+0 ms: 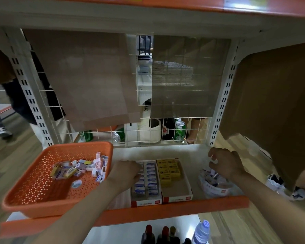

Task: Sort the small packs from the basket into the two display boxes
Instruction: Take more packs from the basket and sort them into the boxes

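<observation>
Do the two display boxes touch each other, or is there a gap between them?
Touching. The head view shows the left box and the right box side by side, their inner walls meeting with no gap.

no readable text, box labels [146, 202] (blurred)

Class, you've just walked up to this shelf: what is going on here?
A person is stocking a shop shelf. Their left hand reaches into the left display box, over its rows of blue-and-white packs; whether it holds a pack is hidden. The right display box is partly filled with yellow packs, its front part bare. The orange basket beside them holds a mixed pile of loose packs. The right hand hovers with curled fingers over a clear tub at the right.
</observation>
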